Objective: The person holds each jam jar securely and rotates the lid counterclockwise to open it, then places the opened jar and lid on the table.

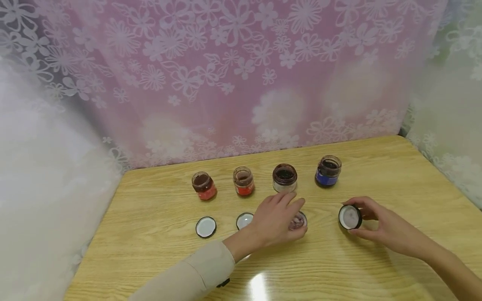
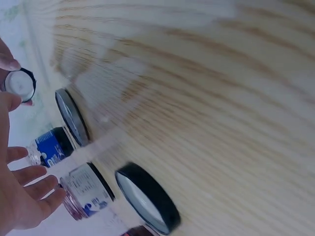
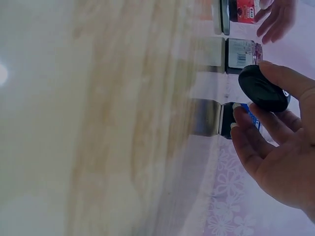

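Observation:
My right hand [image 1: 395,232] pinches a black jar lid [image 1: 349,217] by its rim between thumb and fingers, its pale inner side showing in the head view. In the right wrist view the same lid [image 3: 264,89] turns its dark outer side to the camera. My left hand [image 1: 274,218], fingers spread, hovers over another lid [image 1: 297,220] whose inside is stained purple and partly hidden. The left wrist view shows this lid [image 2: 73,117] on the table, apart from the fingers [image 2: 42,187]. Just beyond the left hand stands an uncapped jar with a white label [image 1: 284,179].
A blue-labelled jar [image 1: 328,171] stands at the right of the row, uncapped. Further left are two open jars with red labels, one [image 1: 244,181] nearer the middle and one [image 1: 204,186] at the end. Two upturned lids [image 1: 206,227] lie before them. A floral curtain [image 1: 233,83] hangs behind the wooden table [image 1: 143,225].

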Demonstrator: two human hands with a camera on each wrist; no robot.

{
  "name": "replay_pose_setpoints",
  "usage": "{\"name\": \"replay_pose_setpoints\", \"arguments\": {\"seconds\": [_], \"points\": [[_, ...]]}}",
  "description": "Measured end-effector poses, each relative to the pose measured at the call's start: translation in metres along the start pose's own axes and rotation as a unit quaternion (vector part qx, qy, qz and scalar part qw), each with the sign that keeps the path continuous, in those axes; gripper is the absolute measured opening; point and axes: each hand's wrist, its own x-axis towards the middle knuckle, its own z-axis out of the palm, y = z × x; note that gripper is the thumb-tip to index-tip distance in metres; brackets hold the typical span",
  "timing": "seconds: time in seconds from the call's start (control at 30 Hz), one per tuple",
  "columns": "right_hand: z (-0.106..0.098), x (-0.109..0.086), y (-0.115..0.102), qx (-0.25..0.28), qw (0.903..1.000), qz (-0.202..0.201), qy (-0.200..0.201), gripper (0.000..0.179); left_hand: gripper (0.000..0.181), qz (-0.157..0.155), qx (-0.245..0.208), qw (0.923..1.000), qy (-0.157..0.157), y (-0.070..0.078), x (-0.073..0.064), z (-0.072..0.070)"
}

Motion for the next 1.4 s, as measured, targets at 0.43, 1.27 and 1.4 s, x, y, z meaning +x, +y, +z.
{"name": "replay_pose_setpoints", "arguments": {"seconds": [0.43,1.27,1.4], "points": [[0.007,0.007,0.005,0.007,0.9980,0.024,-0.057,0.067,0.061,0.014,0.028,0.9995,0.010,-0.009,-0.024,0.000],[0.009,0.016,0.017,-0.053,0.9958,-0.050,-0.055,0.055,0.063,-0.011,0.029,0.9988,-0.039,-0.024,-0.049,0.000],[0.010,0.019,0.018,-0.067,0.9945,-0.053,-0.060,0.057,0.063,-0.026,0.022,0.9983,-0.048,-0.028,-0.053,0.000]]}}
